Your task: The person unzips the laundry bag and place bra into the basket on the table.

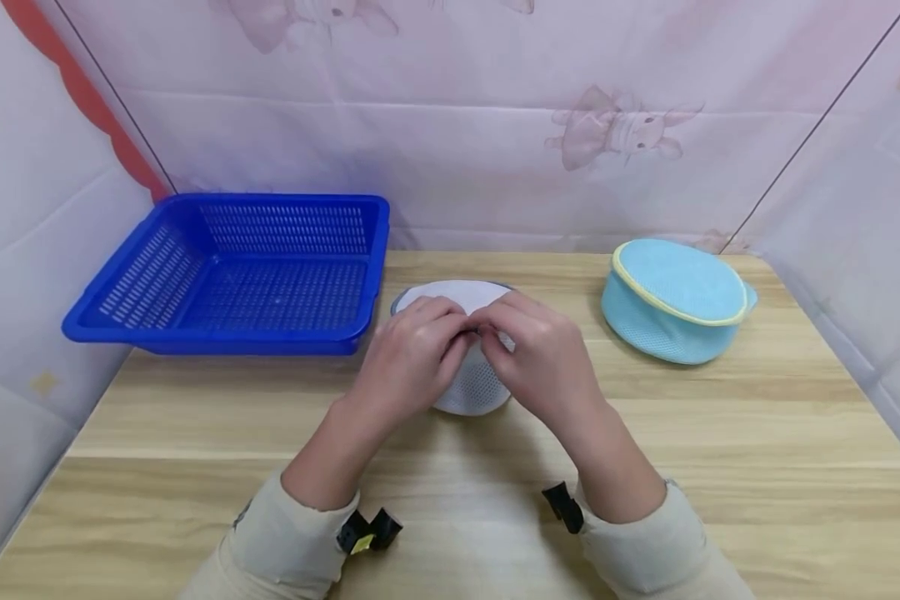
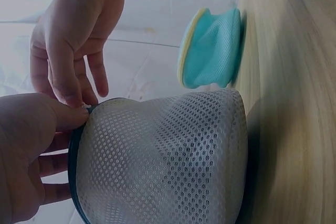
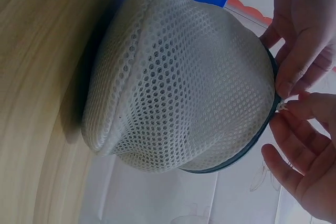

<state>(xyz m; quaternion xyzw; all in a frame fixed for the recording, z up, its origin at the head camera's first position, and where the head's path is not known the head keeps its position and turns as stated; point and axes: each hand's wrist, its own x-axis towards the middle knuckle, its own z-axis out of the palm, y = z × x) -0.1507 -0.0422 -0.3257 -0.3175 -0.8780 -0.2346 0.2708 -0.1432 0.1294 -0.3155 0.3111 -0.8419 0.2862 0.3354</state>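
Observation:
A white mesh laundry bag with dark trim stands upright on the table between both hands. My left hand pinches the bag's dark rim between thumb and fingers. Close beside it, my right hand has its thumb and fingertips together at a small white zipper pull on the same rim. Fingertips of the two hands nearly meet there. In the head view the hands hide much of the bag's front edge; the wrist views show its side bulging and slightly creased.
A blue plastic basket with slotted walls stands at the back left. At the back right sits a light blue mesh bag with yellow trim. Behind the wooden table hangs a printed pink curtain.

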